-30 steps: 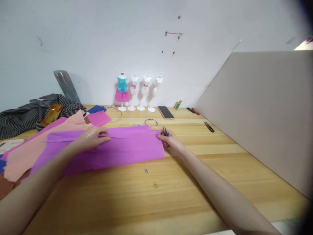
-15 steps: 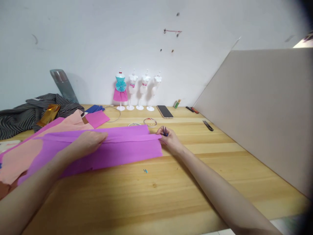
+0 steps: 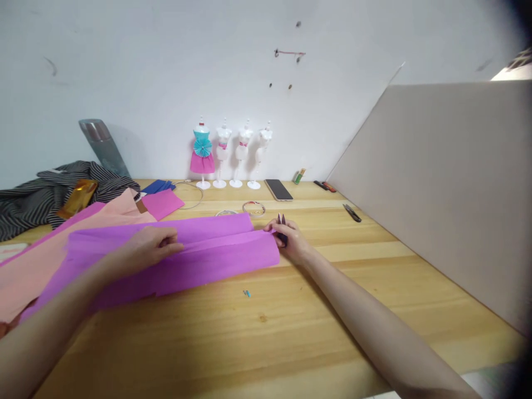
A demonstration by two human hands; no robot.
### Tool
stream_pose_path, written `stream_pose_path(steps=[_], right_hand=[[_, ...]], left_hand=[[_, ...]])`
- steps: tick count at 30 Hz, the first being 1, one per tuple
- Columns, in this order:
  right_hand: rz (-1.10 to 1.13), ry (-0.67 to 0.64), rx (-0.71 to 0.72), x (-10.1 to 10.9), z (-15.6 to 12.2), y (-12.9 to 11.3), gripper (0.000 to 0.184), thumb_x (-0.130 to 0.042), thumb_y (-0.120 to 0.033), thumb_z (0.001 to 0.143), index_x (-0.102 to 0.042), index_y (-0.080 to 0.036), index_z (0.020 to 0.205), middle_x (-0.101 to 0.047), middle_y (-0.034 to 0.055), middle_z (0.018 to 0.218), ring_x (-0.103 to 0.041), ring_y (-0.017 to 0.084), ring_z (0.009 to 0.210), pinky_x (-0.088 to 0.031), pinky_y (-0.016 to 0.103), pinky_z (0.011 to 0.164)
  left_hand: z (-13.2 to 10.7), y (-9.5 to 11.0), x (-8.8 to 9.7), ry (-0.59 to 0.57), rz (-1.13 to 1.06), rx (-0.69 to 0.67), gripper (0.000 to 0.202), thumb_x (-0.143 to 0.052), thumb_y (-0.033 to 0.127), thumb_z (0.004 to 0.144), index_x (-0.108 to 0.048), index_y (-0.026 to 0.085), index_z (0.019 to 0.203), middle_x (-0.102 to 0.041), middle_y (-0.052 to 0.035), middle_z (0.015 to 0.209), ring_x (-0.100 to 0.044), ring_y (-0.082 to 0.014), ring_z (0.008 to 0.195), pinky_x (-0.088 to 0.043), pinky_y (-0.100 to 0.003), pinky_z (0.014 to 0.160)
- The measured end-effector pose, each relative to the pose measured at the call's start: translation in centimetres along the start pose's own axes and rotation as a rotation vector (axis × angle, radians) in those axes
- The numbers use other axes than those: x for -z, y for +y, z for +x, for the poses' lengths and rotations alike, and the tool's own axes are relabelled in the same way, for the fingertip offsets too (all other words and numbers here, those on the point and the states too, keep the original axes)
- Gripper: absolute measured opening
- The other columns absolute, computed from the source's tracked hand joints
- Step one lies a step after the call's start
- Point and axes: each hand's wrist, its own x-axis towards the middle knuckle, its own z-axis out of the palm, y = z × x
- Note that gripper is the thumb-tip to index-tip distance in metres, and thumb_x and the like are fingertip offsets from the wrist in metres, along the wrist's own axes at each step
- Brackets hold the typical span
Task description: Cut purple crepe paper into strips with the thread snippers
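A long sheet of purple crepe paper (image 3: 224, 266) lies across the wooden table, with a narrow strip folded along its length. My left hand (image 3: 155, 244) is closed, thumb and fingers pinching the fold near the middle of the sheet. At the right end, my right hand (image 3: 291, 239) pinches the tip of the folded strip. Small dark scissors (image 3: 281, 221) are also held in the right hand, their blades pointing up and away from me. The fingertips of the right hand are partly hidden behind the paper.
Peach paper (image 3: 37, 277) and a pink piece (image 3: 163, 204) lie at left, near striped cloth (image 3: 25, 202) and a tilted flask (image 3: 103, 147). Several small mannequins (image 3: 202, 155) line the wall. A phone (image 3: 279, 190), wire rings (image 3: 253, 208) and thread snips (image 3: 352, 213) lie farther back.
The folded strip has dropped lower and flatter onto the sheet. My left hand has shifted slightly left and down. The scissors have turned more upright in my right hand.
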Motion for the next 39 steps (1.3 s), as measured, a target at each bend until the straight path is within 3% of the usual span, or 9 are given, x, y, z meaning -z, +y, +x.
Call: stream_pose_path(steps=[3,6,10,17,19,24,29,32,39], right_hand=[[0.000,-0.015,-0.006,-0.3,-0.2,-0.3,0.033,-0.062,-0.049,0.076,-0.063,-0.016,0.070,-0.039,-0.0051,0.044,-0.028,0.007,0.040,-0.015,0.025,0.042],[-0.012,-0.014,-0.009,-0.8,-0.4,-0.5,0.036,-0.067,-0.051,0.072,-0.059,-0.017,0.068,-0.041,-0.0052,0.047,-0.029,0.007,0.041,-0.015,0.024,0.043],[-0.060,0.018,-0.002,-1.5,-0.6,-1.1,0.033,-0.077,-0.040,0.064,-0.054,-0.017,0.064,-0.042,-0.0067,0.050,-0.028,0.005,0.043,-0.016,0.023,0.043],[-0.156,0.023,0.013,-2.2,-0.6,-4.0,0.033,-0.080,-0.031,0.056,-0.063,-0.018,0.082,-0.053,-0.0040,0.060,-0.042,0.008,0.052,-0.031,0.023,0.050],[-0.210,-0.011,0.025,-2.3,-0.5,-5.0,0.031,-0.079,-0.030,0.057,-0.065,-0.017,0.082,-0.054,-0.0035,0.061,-0.044,0.009,0.054,-0.033,0.024,0.052],[-0.397,-0.102,0.102,-2.7,0.2,-7.4,0.022,-0.075,-0.028,0.062,-0.066,-0.015,0.078,-0.055,-0.0025,0.062,-0.046,0.009,0.057,-0.034,0.025,0.055],[-0.415,-0.097,0.111,-3.3,1.4,-8.5,0.022,-0.075,-0.029,0.061,-0.067,-0.014,0.076,-0.054,-0.0026,0.059,-0.042,0.008,0.053,-0.030,0.025,0.050],[-0.391,-0.081,0.093,-3.3,2.2,-8.1,0.025,-0.075,-0.031,0.059,-0.066,-0.014,0.075,-0.052,-0.0035,0.056,-0.038,0.007,0.049,-0.026,0.024,0.046],[-0.410,-0.141,0.067,-2.5,2.6,-6.4,0.022,-0.070,-0.035,0.067,-0.064,-0.015,0.075,-0.052,-0.0025,0.058,-0.036,0.007,0.049,-0.024,0.023,0.045]], left_hand=[[0.4,0.2,-0.2,0.056,-0.041,0.031,0.035,-0.038,0.048,0.089,-0.046,0.019,0.070,-0.051,0.0012,0.066,-0.046,-0.0148,0.063,-0.032,-0.027,0.058],[0.9,0.6,-0.3,-0.003,-0.043,0.056,0.033,-0.041,0.047,0.086,-0.058,0.019,0.082,-0.061,-0.0011,0.076,-0.054,-0.0171,0.071,-0.037,-0.028,0.064],[1.4,1.3,-0.3,-0.062,-0.004,0.087,0.034,-0.050,0.043,0.080,-0.064,0.020,0.100,-0.068,-0.0041,0.092,-0.060,-0.0203,0.083,-0.041,-0.030,0.073],[1.0,2.0,1.1,-0.136,-0.005,0.050,0.032,-0.052,0.038,0.076,-0.066,0.018,0.096,-0.069,-0.0052,0.089,-0.061,-0.0205,0.080,-0.044,-0.029,0.070],[1.2,2.5,1.8,-0.130,-0.037,0.014,0.035,-0.053,0.040,0.077,-0.065,0.019,0.102,-0.069,-0.0062,0.099,-0.062,-0.0213,0.088,-0.045,-0.029,0.075],[4.0,5.1,2.8,-0.192,-0.110,-0.118,0.043,-0.054,0.042,0.080,-0.062,0.020,0.116,-0.064,-0.0082,0.121,-0.058,-0.0225,0.105,-0.042,-0.030,0.088],[8.1,7.1,1.8,-0.231,-0.231,-0.213,0.032,-0.056,0.040,0.078,-0.067,0.018,0.099,-0.067,-0.0030,0.093,-0.056,-0.0182,0.083,-0.038,-0.026,0.070],[9.6,7.1,0.8,-0.233,-0.287,-0.209,0.026,-0.057,0.041,0.076,-0.063,0.017,0.079,-0.055,0.0014,0.070,-0.047,-0.0137,0.065,-0.032,-0.025,0.059],[10.4,5.9,-0.5,-0.205,-0.290,-0.225,0.023,-0.054,0.036,0.072,-0.043,0.019,0.062,-0.036,0.0043,0.061,-0.035,-0.0117,0.059,-0.028,-0.026,0.056]])
